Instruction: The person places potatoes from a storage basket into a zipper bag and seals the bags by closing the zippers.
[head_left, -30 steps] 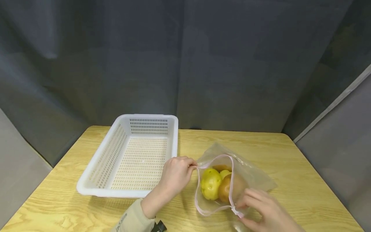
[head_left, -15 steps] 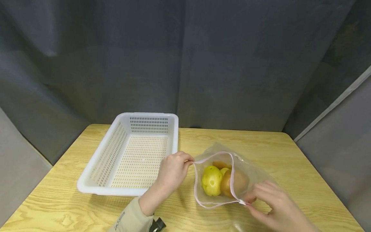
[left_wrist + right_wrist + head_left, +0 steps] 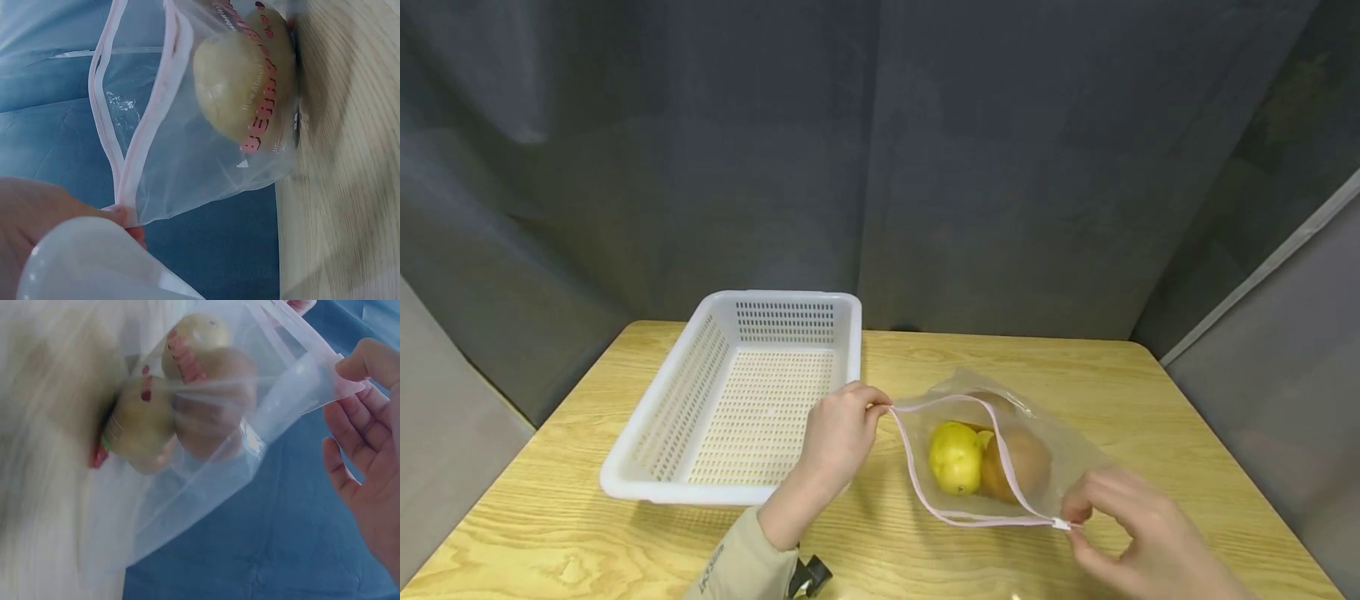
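A clear zip bag [image 3: 1067, 450] with a pink zip edge lies on the table, its mouth gaping toward me. Inside are a yellow fruit [image 3: 956, 458], a brownish round fruit [image 3: 1017, 465] and more fruit partly hidden behind them. Red printing runs along the bag's side in the left wrist view. My left hand [image 3: 842, 433] pinches the left corner of the zip edge between thumb and finger. At the opposite corner, by the white slider [image 3: 1060, 523], my right hand [image 3: 1138, 525] pinches the zip's end; its other fingers curve loosely in the right wrist view.
A white perforated plastic basket [image 3: 730, 493] stands on the wooden table [image 3: 550, 508], left of the bag and close to my left forearm. A dark grey curtain [image 3: 1000, 167] hangs behind the table's far edge.
My right hand has moved right with the slider end, and my left hand slightly left and up. The bag's mouth is stretched wider sideways and looks narrower.
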The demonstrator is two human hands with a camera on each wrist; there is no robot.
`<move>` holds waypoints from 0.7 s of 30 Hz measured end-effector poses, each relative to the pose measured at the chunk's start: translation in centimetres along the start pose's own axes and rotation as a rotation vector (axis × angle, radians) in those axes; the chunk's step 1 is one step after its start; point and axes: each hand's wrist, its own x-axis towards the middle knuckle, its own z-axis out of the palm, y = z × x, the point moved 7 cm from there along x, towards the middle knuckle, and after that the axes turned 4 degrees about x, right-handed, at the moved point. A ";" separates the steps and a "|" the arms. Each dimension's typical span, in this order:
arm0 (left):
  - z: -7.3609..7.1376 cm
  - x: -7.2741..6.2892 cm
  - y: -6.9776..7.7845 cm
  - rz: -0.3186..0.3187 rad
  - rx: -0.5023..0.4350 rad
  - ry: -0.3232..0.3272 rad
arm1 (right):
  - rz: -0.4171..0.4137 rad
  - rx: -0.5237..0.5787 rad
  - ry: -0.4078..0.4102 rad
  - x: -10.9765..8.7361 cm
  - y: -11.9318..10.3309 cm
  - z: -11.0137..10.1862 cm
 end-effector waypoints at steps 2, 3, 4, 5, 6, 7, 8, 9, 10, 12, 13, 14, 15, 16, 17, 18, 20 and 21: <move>0.0 0.0 -0.1 -0.006 0.000 -0.002 | -0.001 -0.016 0.004 0.0 0.2 -0.4; 0.0 0.1 -0.2 -0.008 0.001 -0.002 | 0.006 -0.033 0.002 0.0 0.3 -0.6; 0.0 0.1 -0.3 -0.013 0.000 -0.003 | 0.007 -0.042 0.004 -0.1 0.3 -0.8; 0.0 0.1 -0.4 -0.019 0.000 -0.005 | 0.008 -0.050 0.007 -0.1 0.4 -1.0; 0.0 0.1 -0.5 -0.026 0.001 -0.005 | 0.013 -0.062 0.008 -0.2 0.5 -1.2; -0.1 0.1 -0.6 -0.031 0.001 -0.006 | 0.014 -0.071 0.010 -0.2 0.5 -1.4; -0.1 0.1 -0.7 -0.034 0.001 -0.006 | 0.017 -0.079 0.013 -0.3 0.6 -1.6; -0.1 0.1 -0.8 -0.036 -0.002 -0.008 | 0.017 -0.082 0.016 -0.3 0.6 -1.7; -0.1 0.1 -0.8 -0.039 -0.004 -0.008 | 0.020 -0.091 0.019 -0.4 0.6 -1.9; -0.3 0.1 -0.9 -0.038 -0.008 0.001 | 0.031 -0.107 0.019 -0.4 0.6 -2.2; -0.3 0.2 -0.9 -0.036 -0.011 0.006 | 0.034 -0.109 0.019 -0.4 0.6 -2.4; -0.4 0.2 -1.0 -0.035 -0.013 0.014 | 0.034 -0.112 0.021 -0.4 0.5 -2.6; -0.5 0.2 -1.1 -0.034 -0.015 0.023 | 0.030 -0.113 0.026 -0.5 0.4 -2.8; -0.6 0.2 -1.1 -0.034 -0.016 0.032 | 0.029 -0.112 0.031 -0.4 0.3 -2.9; -0.7 0.2 -1.2 -0.034 -0.019 0.039 | 0.030 -0.113 0.036 -0.4 0.2 -3.1; -0.7 0.2 -1.3 -0.036 -0.020 0.045 | 0.028 -0.110 0.044 -0.3 0.0 -3.3; -0.9 0.2 -1.4 -0.042 -0.028 0.050 | 0.027 -0.111 0.060 -0.1 -0.3 -3.7; -0.9 0.2 -1.5 -0.046 -0.031 0.050 | 0.027 -0.106 0.066 0.0 -0.4 -3.8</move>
